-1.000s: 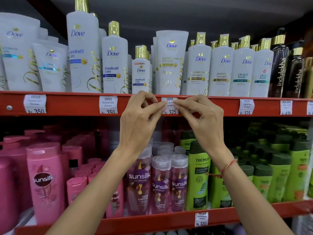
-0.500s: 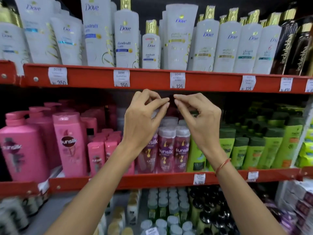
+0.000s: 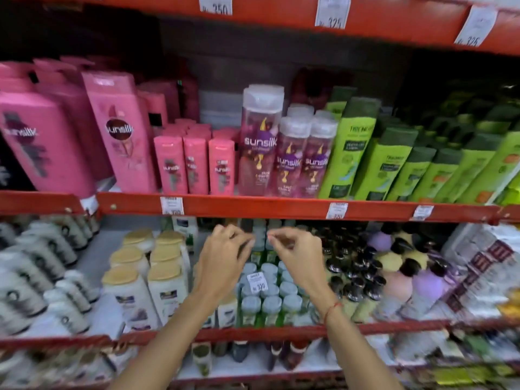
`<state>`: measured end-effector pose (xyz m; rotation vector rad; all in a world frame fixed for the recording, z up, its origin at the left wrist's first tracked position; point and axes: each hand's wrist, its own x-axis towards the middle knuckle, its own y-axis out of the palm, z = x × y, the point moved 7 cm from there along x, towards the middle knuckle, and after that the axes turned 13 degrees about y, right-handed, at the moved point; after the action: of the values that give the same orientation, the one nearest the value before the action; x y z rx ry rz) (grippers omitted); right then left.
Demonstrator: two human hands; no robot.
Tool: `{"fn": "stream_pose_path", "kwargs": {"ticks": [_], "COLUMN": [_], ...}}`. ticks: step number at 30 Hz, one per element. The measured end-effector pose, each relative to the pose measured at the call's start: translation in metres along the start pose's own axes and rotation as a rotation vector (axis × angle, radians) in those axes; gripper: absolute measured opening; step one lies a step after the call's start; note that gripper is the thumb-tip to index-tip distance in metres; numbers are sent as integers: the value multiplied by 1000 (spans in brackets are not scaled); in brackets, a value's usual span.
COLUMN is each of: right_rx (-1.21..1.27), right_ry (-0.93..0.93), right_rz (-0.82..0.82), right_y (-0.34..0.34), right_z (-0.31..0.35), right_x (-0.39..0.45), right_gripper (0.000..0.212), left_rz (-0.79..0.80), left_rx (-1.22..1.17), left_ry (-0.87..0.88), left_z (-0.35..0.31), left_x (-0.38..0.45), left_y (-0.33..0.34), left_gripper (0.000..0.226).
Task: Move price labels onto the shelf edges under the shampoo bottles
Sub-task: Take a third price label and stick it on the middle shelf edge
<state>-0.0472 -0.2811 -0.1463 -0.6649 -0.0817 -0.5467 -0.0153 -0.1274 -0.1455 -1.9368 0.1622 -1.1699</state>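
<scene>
My left hand (image 3: 225,257) and my right hand (image 3: 298,257) hover side by side in front of the lower shelf, fingers curled to the thumbs, nothing visible in either. Just below and between them a loose white price label (image 3: 257,281) reading 320 lies on the grey caps of small bottles. The red middle shelf edge (image 3: 253,206) above my hands carries three labels, one under the pink Sunsilk bottles (image 3: 172,205), one near the green bottles (image 3: 336,211) and one further right (image 3: 423,213). The top shelf edge (image 3: 267,12) bears a 325 label (image 3: 333,11).
Pink Sunsilk bottles (image 3: 121,130), purple Sunsilk bottles (image 3: 261,142) and green bottles (image 3: 363,147) fill the middle shelf. On the lower shelf stand white bottles with tan caps (image 3: 146,277), dark-capped bottles (image 3: 351,277) and pastel ones (image 3: 416,277). A red rail (image 3: 394,327) fronts it.
Both hands have left the 325 label stuck on the top shelf edge and dropped down past the middle shelf. The view has tilted down with them.
</scene>
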Motion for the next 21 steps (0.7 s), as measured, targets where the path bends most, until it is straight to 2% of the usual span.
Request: {"fn": "stream_pose_path", "kwargs": {"ticks": [4,7,9,11,21], "right_rx": [-200,-290,-278,-254,-210], "right_ry": [186,285,367,432,501], "right_rz": [157,215,219,219,268], "right_y": [44,61,66,69,87], "right_z": [-59,-87,-100,-107,-111], "right_x": [-13,-15,-14,-13,-6], "right_gripper": [13,18,20,20,11], "left_rz": [415,560,596,605,543], "left_rx": [143,185,210,249,292], "left_ry": [-135,-110,-57,-2,106], "left_z": [18,23,21,17,7], "left_x": [-52,-69,-72,-72,-67], "left_y": [64,82,89,93,95], "left_gripper": [26,43,59,63,52]}}
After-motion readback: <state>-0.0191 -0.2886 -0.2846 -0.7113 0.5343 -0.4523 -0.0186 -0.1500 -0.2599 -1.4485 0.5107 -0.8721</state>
